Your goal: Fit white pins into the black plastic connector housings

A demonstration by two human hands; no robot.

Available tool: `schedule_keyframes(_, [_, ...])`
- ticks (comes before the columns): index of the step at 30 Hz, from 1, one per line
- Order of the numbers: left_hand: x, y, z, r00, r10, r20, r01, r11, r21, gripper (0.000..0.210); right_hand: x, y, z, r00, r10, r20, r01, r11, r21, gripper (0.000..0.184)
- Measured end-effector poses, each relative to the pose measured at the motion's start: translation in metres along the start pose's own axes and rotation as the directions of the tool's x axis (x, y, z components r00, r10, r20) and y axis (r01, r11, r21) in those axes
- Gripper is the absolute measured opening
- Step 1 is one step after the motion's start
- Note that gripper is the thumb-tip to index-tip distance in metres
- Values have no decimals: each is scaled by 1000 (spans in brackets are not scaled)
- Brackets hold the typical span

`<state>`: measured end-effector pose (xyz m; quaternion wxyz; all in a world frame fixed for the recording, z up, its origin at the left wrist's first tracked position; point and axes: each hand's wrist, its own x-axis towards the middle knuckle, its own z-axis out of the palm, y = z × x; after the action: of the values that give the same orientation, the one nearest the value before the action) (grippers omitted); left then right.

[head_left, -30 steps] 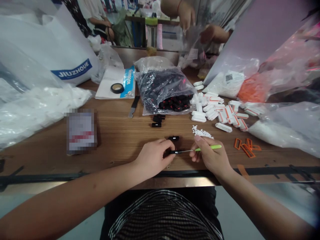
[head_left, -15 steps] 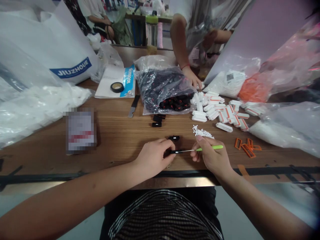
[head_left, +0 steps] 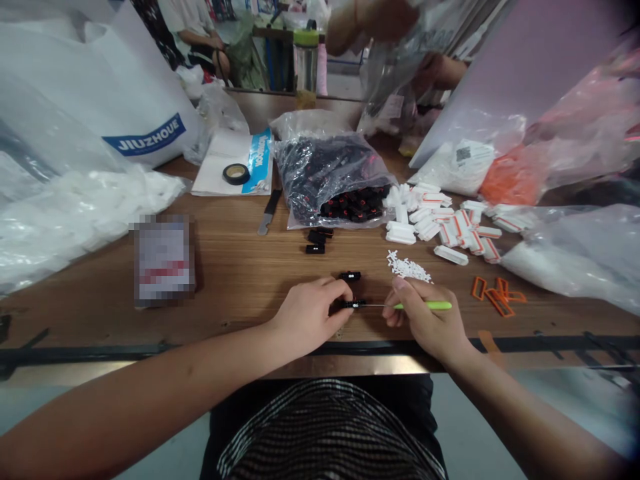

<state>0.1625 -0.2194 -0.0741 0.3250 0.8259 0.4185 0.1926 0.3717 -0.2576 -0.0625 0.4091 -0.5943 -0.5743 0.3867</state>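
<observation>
Tabletop (head_left: pixel 225 280) of brown wood spreads across the head view, with both of the person's hands near its front edge. The left hand (head_left: pixel 311 310) pinches a small black piece (head_left: pixel 356 304) between thumb and fingers, its right end sticking out with white bits on it. The right hand (head_left: pixel 431 317) grips a green-handled tool (head_left: pixel 437 305), whose thin metal shaft points left to that black piece; whether the tip touches it is too small to tell. Just beyond the left fingers lies a second black part (head_left: pixel 350 275), also marked with white, and farther back sits a little cluster of black parts (head_left: pixel 316 249). Beyond the right hand is a heap of tiny white pins (head_left: pixel 410 268), with orange frames (head_left: pixel 499 301) to its right and white cases (head_left: pixel 453 230), many striped orange, behind. A clear bag (head_left: pixel 325 173) full of black parts lies at the back, a knife (head_left: pixel 269 213) beside it. Across the table, a co-worker's hand (head_left: pixel 393 20) is blurred near clear plastic
</observation>
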Motion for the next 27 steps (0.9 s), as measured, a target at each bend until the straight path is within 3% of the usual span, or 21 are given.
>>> schedule_keyframes(5, [0,0,-1,1000,17,0,-17,1000,-7,5,-6,-5,-2,969,-224,99,241,947,-211,36])
schedule_keyframes(7, [0,0,-1,1000,20,-7,-20,1000,-14,5,-7,-6,-2,962,-251,109,270,934,-234,35])
schedule_keyframes(12, [0,0,-1,1000,15,-8,-15,1000,-10,7,-2,-4,1,996,-78,-43,79,997,21,46])
schedule_keyframes(14, [0,0,-1,1000,12,2,-12,1000,-2,7,0,-3,3,998,-35,-46,38,997,72,47])
schedule_keyframes(19, [1,1,-1,1000,-1,6,1,1000,-4,7,0,0,6,999,24,-30,-21,995,94,47])
schedule_keyframes(27, [1,2,-1,1000,8,-6,-8,1000,-10,6,0,1,6,1000,-8,-14,9,999,52,47])
